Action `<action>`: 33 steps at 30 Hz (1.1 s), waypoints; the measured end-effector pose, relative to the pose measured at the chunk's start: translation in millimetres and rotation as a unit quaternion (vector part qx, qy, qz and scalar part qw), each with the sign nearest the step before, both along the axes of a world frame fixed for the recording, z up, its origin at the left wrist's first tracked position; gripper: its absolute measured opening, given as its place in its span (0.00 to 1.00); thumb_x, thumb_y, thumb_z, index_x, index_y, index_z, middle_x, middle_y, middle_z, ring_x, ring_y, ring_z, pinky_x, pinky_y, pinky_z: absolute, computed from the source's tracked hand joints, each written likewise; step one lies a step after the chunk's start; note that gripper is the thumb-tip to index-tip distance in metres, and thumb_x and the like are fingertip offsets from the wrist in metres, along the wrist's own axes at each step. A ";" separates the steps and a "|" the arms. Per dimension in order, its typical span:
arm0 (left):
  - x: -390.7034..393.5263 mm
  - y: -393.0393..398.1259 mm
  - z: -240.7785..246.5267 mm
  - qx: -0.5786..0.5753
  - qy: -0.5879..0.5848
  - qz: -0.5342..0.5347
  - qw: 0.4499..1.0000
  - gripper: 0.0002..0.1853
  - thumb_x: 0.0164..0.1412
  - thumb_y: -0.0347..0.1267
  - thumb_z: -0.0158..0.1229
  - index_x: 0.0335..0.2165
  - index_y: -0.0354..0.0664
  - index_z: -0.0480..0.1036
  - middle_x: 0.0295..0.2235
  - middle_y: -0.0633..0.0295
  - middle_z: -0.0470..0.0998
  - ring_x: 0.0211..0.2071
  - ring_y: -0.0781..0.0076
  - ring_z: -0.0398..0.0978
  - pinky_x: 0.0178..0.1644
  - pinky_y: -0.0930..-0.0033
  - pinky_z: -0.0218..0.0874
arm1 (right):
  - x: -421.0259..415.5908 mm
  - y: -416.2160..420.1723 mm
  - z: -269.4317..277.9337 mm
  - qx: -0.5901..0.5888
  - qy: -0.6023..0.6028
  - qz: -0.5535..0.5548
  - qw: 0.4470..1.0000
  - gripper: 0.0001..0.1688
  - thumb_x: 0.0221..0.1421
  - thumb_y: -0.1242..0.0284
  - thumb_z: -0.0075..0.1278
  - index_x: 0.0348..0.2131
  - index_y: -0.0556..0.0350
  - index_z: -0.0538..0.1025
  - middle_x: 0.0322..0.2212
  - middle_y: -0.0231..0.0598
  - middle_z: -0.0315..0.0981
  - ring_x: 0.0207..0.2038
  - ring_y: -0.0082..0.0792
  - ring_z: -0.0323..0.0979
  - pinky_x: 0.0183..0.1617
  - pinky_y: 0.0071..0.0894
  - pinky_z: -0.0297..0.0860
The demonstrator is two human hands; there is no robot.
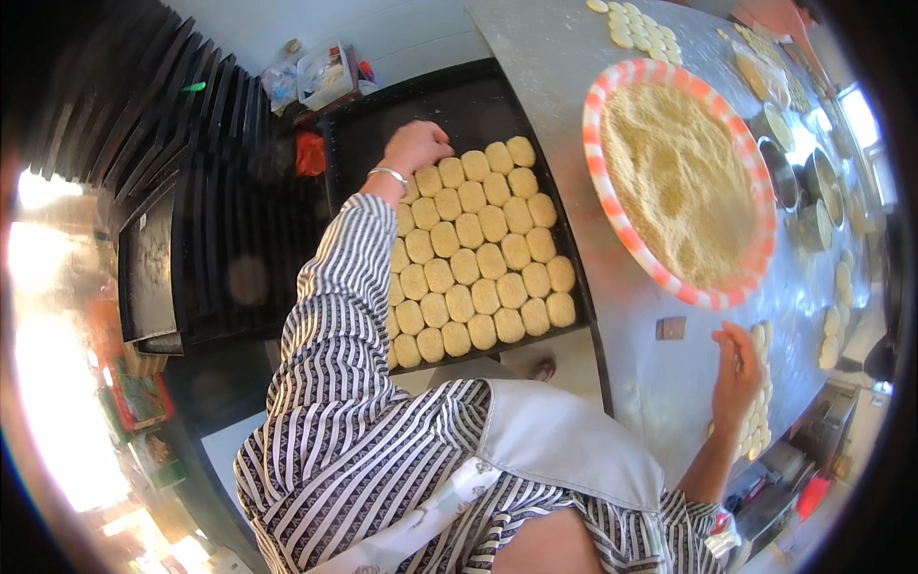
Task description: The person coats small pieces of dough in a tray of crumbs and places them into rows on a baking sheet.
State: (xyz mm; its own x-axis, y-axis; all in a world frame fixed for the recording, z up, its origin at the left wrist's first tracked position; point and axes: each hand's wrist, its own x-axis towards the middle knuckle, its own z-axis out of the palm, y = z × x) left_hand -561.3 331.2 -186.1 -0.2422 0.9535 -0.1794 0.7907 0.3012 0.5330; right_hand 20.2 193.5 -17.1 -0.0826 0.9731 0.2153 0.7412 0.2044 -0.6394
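Observation:
My left hand [419, 147], with a silver bangle at the wrist, is over a black baking tray [423, 107]. Its fingers are curled down at the end of the farthest row of coated oval dough pieces [459, 265], and whether they pinch a piece is hidden. The pieces sit in close rows across the near part of the tray. To the right, my right hand [739, 366] hovers above the metal table [645, 373], fingers loosely bent and apart, with nothing visible in it. Ahead of it stands a red-and-white striped basin [599, 154] of pale crumb-like coating [674, 186].
Plain dough pieces [759, 409] lie beside my right hand, and more [638, 29] at the table's far end. Metal bowls and pots [825, 186] stand right of the basin. Stacked black trays [215, 237] rise on the left. Another person's arm [800, 39] shows at the upper right.

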 end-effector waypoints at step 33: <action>716.6 -8.1 -21.7 -0.057 -0.298 -0.356 0.884 0.19 0.48 0.41 0.68 0.30 0.36 0.74 0.26 0.58 0.79 0.27 0.68 0.76 0.34 0.64 0.69 | 520.2 -117.0 -166.4 -0.234 0.329 -0.495 0.769 0.26 0.56 0.62 0.60 0.51 0.52 0.74 0.33 0.28 0.71 0.33 0.22 0.69 0.38 0.23 0.70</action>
